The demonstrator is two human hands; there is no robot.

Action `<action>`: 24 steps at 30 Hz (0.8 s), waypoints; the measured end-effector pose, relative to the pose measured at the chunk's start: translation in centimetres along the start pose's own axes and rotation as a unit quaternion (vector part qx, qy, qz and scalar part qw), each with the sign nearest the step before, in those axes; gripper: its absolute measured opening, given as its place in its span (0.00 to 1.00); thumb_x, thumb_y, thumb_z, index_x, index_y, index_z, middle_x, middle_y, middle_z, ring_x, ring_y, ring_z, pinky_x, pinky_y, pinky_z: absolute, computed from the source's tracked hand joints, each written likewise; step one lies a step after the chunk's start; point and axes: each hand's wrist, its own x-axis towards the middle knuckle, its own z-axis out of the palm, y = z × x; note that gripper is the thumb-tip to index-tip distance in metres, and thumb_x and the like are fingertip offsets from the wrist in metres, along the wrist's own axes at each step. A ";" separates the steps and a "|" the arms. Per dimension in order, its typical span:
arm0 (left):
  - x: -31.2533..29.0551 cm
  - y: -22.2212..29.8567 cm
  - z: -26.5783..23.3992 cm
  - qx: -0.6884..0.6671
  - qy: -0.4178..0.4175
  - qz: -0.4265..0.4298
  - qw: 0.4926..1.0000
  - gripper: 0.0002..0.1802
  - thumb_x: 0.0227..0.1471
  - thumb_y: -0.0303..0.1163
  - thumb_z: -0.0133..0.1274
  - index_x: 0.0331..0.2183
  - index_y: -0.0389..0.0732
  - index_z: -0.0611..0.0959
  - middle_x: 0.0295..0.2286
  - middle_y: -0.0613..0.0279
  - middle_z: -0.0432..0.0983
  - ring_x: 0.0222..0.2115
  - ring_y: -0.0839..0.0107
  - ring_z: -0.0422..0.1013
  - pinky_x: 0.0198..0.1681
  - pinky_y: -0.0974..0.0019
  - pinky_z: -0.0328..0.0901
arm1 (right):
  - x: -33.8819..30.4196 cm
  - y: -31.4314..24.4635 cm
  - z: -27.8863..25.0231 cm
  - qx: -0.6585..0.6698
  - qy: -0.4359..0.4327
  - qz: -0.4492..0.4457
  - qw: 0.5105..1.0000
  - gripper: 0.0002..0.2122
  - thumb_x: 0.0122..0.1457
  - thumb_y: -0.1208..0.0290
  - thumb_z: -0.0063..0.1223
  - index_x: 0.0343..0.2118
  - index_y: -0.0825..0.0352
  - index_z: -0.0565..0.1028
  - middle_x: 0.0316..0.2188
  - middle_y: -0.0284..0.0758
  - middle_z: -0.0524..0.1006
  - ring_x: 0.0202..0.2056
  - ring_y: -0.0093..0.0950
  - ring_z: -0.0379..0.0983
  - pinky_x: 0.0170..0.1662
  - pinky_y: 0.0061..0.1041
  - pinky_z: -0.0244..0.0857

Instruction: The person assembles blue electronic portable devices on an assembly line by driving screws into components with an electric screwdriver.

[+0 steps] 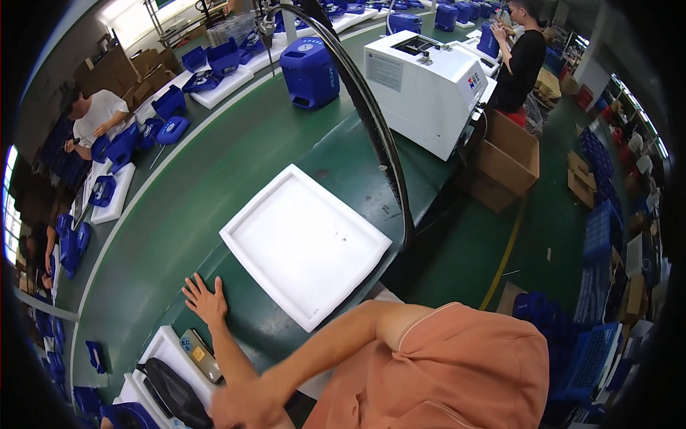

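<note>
Left hand [205,299] lies flat, fingers spread, palm down on the green table [214,186] at lower left of frame, holding nothing. It sits just beside the white foam tray [304,243], which lies mid-frame, not touching it. Right hand [246,407] at bottom edge, crossed over to the left; can't tell its grip. Phone [201,355] lies on a white foam pad [166,348] near it, a black bag [175,393] alongside.

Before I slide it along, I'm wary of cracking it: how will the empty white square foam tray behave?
The white square foam tray looks foam-like, so probably light and fairly stiff. Lying flat and empty on the green belt, it should slide without tipping. Its thin raised rim may dent if squeezed.
</note>
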 end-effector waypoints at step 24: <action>-0.1 -0.1 -0.2 -0.001 0.004 0.000 1.000 0.46 0.61 0.68 0.41 0.71 0.54 0.56 0.72 0.59 0.43 0.72 0.50 0.39 0.71 0.39 0.36 | 2.0 5.9 1.3 -0.130 -0.153 0.497 0.844 0.27 0.53 0.44 0.53 0.40 0.65 0.86 0.44 0.48 0.82 0.57 0.39 0.73 0.69 0.43 0.47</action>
